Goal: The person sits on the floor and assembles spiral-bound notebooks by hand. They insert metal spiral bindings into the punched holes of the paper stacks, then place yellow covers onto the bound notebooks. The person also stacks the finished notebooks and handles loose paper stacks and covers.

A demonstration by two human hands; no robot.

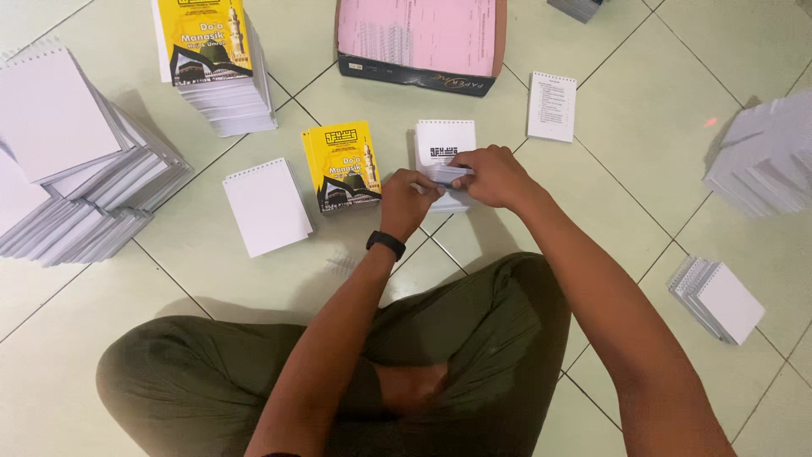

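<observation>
I sit cross-legged on a pale green tiled floor. My left hand (409,200), with a black wristband, and my right hand (491,175) both grip a thin stack of white punched pages (446,176) held just above the floor. Under and behind that stack lies a white title page with a black emblem (444,140). A small pile of yellow covers with a building picture (342,165) lies just left of my left hand. Left of it is a pile of blank white punched sheets (266,206).
A tall stack of yellow-covered booklets (215,63) stands at the back left. Large fanned piles of white pages (68,161) fill the far left. A cardboard box with pink sheets (419,38) sits at the back. A printed white sheet (551,106), grey stacks (761,161) and a small pile (717,298) lie at right.
</observation>
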